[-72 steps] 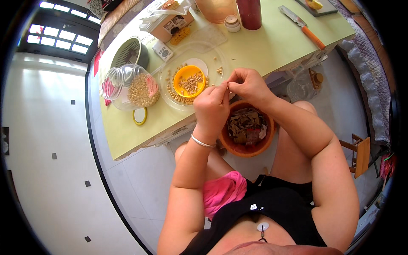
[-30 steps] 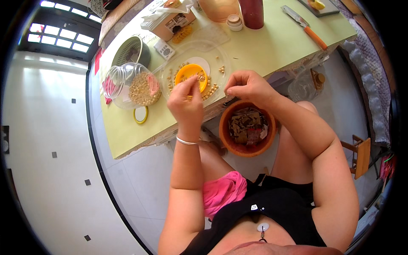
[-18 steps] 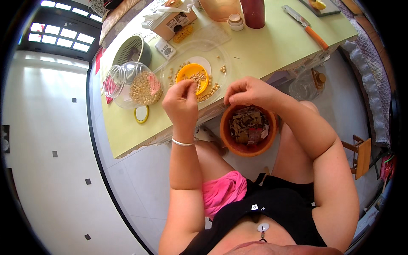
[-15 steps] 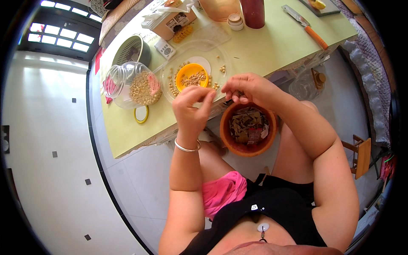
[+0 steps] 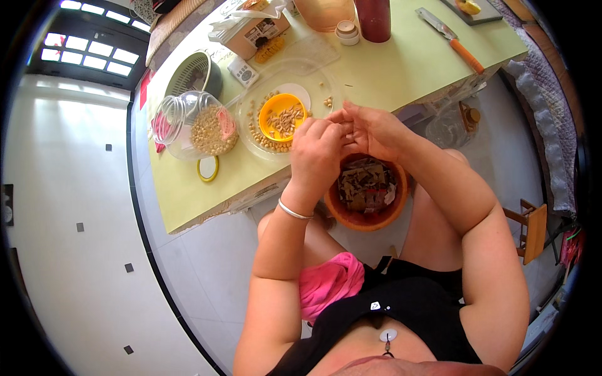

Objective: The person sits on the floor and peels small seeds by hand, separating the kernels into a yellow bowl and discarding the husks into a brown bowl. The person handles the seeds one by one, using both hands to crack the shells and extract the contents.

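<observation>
Orange bowls point(image 5: 282, 116) two, hands point(image 5: 320, 153) two

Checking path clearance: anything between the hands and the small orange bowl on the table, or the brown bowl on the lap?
Nothing visible. The left hand and right hand meet fingertip to fingertip right over the brown bowl. The orange bowl sits just beyond them in a clear tray, with an open gap between.

Both hands meet fingertip to fingertip above the orange bowl of husks point(image 5: 367, 191) on the lap: left hand point(image 5: 316, 153), right hand point(image 5: 373, 128), pinching something too small to tell. On the pale green bench point(image 5: 401, 69), a small yellow bowl point(image 5: 282, 116) sits inside a clear dish point(image 5: 251, 109) beside a tipped glass jar point(image 5: 194, 125)
</observation>
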Action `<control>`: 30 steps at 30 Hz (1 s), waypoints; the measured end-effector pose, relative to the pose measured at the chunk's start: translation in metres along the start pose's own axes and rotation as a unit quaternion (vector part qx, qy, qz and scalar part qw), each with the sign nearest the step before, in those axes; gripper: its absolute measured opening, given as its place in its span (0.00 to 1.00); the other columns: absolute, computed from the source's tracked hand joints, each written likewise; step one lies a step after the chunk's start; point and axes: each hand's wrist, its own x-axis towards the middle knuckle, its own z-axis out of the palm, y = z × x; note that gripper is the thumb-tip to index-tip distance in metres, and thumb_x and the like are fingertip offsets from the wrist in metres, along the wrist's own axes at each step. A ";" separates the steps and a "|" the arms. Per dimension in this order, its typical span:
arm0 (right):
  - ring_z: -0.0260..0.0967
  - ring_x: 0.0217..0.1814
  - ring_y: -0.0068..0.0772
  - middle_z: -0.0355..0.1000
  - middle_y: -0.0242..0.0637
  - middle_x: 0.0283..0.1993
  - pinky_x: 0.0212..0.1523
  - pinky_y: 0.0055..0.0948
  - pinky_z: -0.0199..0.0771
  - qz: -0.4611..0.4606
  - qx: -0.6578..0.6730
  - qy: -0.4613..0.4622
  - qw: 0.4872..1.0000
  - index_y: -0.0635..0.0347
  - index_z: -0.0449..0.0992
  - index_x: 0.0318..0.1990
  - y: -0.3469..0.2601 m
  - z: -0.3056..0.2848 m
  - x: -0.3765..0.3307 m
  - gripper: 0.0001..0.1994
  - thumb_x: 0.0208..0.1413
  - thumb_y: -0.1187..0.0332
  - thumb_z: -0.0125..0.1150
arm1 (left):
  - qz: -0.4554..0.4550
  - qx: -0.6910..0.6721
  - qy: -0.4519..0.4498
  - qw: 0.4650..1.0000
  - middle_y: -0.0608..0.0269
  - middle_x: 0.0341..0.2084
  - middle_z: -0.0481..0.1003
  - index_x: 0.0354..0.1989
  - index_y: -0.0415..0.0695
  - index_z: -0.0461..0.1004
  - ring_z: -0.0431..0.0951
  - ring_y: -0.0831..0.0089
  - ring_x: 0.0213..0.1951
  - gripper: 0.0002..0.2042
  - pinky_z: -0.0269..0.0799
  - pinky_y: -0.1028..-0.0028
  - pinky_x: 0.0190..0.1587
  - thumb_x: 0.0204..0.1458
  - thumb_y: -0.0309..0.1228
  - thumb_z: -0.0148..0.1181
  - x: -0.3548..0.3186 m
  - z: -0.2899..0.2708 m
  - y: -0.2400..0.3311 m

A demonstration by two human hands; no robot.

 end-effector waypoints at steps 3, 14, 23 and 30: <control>0.76 0.36 0.27 0.77 0.40 0.39 0.38 0.27 0.80 0.001 -0.123 0.048 0.991 0.66 0.73 0.48 -0.002 -0.001 -0.004 0.14 0.68 0.64 0.46 | -0.064 -0.050 0.068 0.994 0.58 0.30 0.75 0.35 0.40 0.81 0.75 0.60 0.34 0.06 0.71 0.66 0.39 0.48 0.21 0.62 0.000 0.000 0.000; 0.66 0.27 0.16 0.75 0.28 0.31 0.27 0.17 0.66 -0.102 -0.258 0.064 0.959 0.61 0.79 0.37 0.000 -0.013 -0.001 0.06 0.57 0.69 0.63 | -0.078 -0.098 0.121 0.985 0.57 0.26 0.80 0.33 0.40 0.82 0.80 0.67 0.29 0.06 0.74 0.72 0.34 0.46 0.19 0.67 0.001 0.003 -0.001; 0.62 0.24 0.13 0.71 0.26 0.26 0.26 0.16 0.61 -0.147 -0.267 0.109 0.946 0.62 0.79 0.32 0.004 -0.008 -0.004 0.06 0.54 0.69 0.65 | -0.051 0.007 0.079 0.995 0.56 0.22 0.77 0.33 0.41 0.83 0.77 0.63 0.23 0.06 0.73 0.70 0.28 0.45 0.22 0.69 -0.002 0.003 0.000; 0.64 0.29 0.14 0.72 0.27 0.28 0.30 0.18 0.65 -0.248 -0.347 0.144 0.893 0.64 0.78 0.31 0.020 -0.006 0.003 0.04 0.53 0.73 0.62 | -0.051 0.047 0.060 0.996 0.55 0.22 0.77 0.31 0.41 0.82 0.78 0.60 0.24 0.05 0.74 0.68 0.27 0.44 0.23 0.69 -0.005 0.009 0.003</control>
